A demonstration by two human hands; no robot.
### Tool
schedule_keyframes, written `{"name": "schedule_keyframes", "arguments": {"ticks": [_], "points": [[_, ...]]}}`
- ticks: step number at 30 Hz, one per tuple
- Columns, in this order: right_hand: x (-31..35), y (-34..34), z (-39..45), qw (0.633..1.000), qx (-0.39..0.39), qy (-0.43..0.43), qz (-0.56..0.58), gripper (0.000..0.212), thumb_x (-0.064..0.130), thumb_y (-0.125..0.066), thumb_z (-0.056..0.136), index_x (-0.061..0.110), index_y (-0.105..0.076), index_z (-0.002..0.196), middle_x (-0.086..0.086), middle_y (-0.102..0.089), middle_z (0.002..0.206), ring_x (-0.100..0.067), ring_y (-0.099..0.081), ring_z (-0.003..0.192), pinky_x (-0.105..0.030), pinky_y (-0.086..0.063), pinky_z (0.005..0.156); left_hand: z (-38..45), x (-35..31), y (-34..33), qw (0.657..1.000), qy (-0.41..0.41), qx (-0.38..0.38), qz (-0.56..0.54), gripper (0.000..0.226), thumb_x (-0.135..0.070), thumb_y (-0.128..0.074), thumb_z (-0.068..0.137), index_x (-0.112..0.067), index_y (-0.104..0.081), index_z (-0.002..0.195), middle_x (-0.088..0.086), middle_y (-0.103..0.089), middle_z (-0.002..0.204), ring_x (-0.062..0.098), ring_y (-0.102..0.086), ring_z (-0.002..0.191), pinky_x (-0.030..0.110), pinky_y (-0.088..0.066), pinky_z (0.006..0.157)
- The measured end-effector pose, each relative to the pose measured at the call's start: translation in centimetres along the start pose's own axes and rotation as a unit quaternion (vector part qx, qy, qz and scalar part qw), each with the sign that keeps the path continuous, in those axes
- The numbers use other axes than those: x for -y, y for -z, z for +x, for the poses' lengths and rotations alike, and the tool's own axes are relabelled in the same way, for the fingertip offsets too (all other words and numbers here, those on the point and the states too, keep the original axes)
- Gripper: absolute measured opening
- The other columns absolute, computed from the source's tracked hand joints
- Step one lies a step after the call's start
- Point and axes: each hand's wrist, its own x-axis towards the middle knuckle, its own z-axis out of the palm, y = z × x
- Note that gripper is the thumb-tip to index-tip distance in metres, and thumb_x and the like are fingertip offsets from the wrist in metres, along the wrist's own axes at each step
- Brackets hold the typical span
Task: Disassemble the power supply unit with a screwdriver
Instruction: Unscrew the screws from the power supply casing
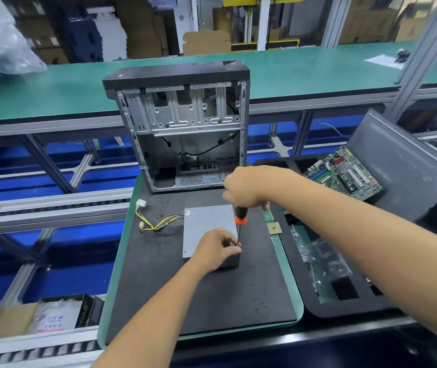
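A grey metal power supply unit lies flat on the black mat, its yellow and black cable bundle trailing to the left. My right hand grips the black and orange handle of a screwdriver, which stands nearly upright with its tip at the unit's near right corner. My left hand rests on that corner, fingers curled at the screwdriver's shaft near the tip. The tip itself is hidden behind my left fingers.
An open, gutted computer case stands upright behind the unit. A black foam tray at the right holds a motherboard, a CPU and plastic packaging. Small screws lie on the mat. A roller conveyor runs at the left.
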Motion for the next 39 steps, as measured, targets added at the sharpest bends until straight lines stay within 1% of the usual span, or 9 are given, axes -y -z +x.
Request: {"name": "schedule_keyframes", "arguments": {"ticks": [6, 15, 17, 21, 26, 28, 32, 36, 39], "points": [[0.4, 0.0, 0.1, 0.995, -0.034, 0.08, 0.057, 0.014, 0.02, -0.058, 0.089, 0.008, -0.059, 0.097, -0.007, -0.068, 0.091, -0.024, -0.063, 0.082, -0.029, -0.045, 0.06, 0.2, 0.1, 0.0, 1.0, 0.0, 0.004, 0.01, 0.011, -0.021, -0.078, 0.074, -0.026, -0.069, 0.069, -0.008, -0.054, 0.072, -0.004, -0.047, 0.06, 0.01, -0.036, 0.059], [-0.8, 0.0, -0.4, 0.982, -0.031, 0.096, 0.158, 0.02, 0.02, -0.076, 0.073, 0.018, -0.065, 0.089, 0.005, -0.067, 0.083, -0.011, -0.062, 0.072, -0.021, -0.041, 0.056, 0.1, 0.0, 0.1, 1.0, -0.002, 0.003, 0.013, 0.015, -0.021, -0.079, 0.074, -0.026, -0.066, 0.067, -0.003, -0.057, 0.074, -0.001, -0.047, 0.059, 0.01, -0.036, 0.058], [-0.7, -0.6, -0.3, 0.985, -0.038, 0.078, 0.15, 0.021, 0.032, -0.071, 0.078, 0.014, -0.06, 0.082, -0.006, -0.071, 0.076, -0.02, -0.067, 0.067, -0.025, -0.043, 0.052, 0.1, 0.0, 0.0, 1.0, -0.001, 0.0, 0.009, 0.015, -0.02, -0.079, 0.074, -0.026, -0.066, 0.067, 0.002, -0.06, 0.077, 0.0, -0.046, 0.059, 0.01, -0.036, 0.058], [-0.1, -0.8, -0.1, 0.994, -0.082, -0.008, 0.078, 0.067, 0.07, -0.034, 0.09, 0.009, -0.049, 0.066, -0.01, -0.062, 0.053, -0.025, -0.064, 0.046, -0.027, -0.041, 0.047, 0.2, 0.0, 0.0, 1.0, -0.001, 0.006, 0.013, 0.015, -0.02, -0.079, 0.074, -0.025, -0.066, 0.067, -0.003, -0.056, 0.074, -0.001, -0.046, 0.058, 0.01, -0.034, 0.058], [-0.1, 0.1, -0.7, 0.991, -0.008, 0.03, 0.129, 0.013, 0.023, -0.053, 0.091, 0.01, -0.052, 0.094, -0.005, -0.067, 0.073, -0.017, -0.065, 0.055, -0.028, -0.044, 0.05, 0.1, 0.0, 0.1, 1.0, 0.0, 0.006, 0.0, 0.013, -0.018, -0.079, 0.073, -0.022, -0.067, 0.069, -0.006, -0.055, 0.072, -0.002, -0.046, 0.057, 0.009, -0.035, 0.057], [0.0, 0.3, -1.2, 0.99, -0.004, 0.052, 0.13, 0.014, 0.015, -0.061, 0.083, 0.014, -0.055, 0.096, 0.005, -0.059, 0.077, -0.011, -0.056, 0.063, -0.022, -0.037, 0.051, 0.0, -0.1, 0.2, 1.0, -0.002, 0.005, -0.003, 0.012, -0.017, -0.079, 0.073, -0.02, -0.068, 0.07, -0.004, -0.056, 0.074, -0.002, -0.047, 0.057, 0.01, -0.036, 0.058], [-0.1, -0.2, -1.5, 0.993, 0.001, 0.033, 0.114, 0.017, 0.027, -0.056, 0.091, 0.015, -0.047, 0.082, -0.003, -0.058, 0.075, -0.028, -0.069, 0.064, -0.032, -0.05, 0.056, -0.2, -0.1, 0.2, 1.0, -0.007, 0.007, -0.005, 0.009, -0.013, -0.077, 0.072, -0.017, -0.07, 0.074, 0.001, -0.059, 0.078, 0.0, -0.046, 0.057, 0.012, -0.038, 0.059], [-0.2, -0.6, -1.3, 0.998, -0.047, -0.001, -0.034, 0.024, 0.019, -0.038, 0.102, 0.012, -0.04, 0.078, -0.012, -0.057, 0.078, -0.021, -0.056, 0.055, -0.029, -0.037, 0.045, -0.2, -0.1, 0.3, 1.0, -0.005, 0.01, -0.015, 0.01, -0.009, -0.076, 0.071, -0.017, -0.071, 0.074, -0.004, -0.059, 0.077, -0.003, -0.047, 0.055, 0.007, -0.036, 0.056], [-0.7, -0.6, -1.4, 0.993, -0.043, 0.062, 0.087, 0.004, 0.015, -0.055, 0.089, 0.013, -0.052, 0.09, 0.0, -0.059, 0.085, -0.018, -0.056, 0.072, -0.025, -0.038, 0.054, -0.2, -0.1, 0.3, 1.0, -0.001, 0.009, -0.017, 0.01, -0.008, -0.075, 0.072, -0.017, -0.071, 0.075, -0.003, -0.06, 0.076, -0.003, -0.048, 0.055, 0.008, -0.038, 0.056]]}}
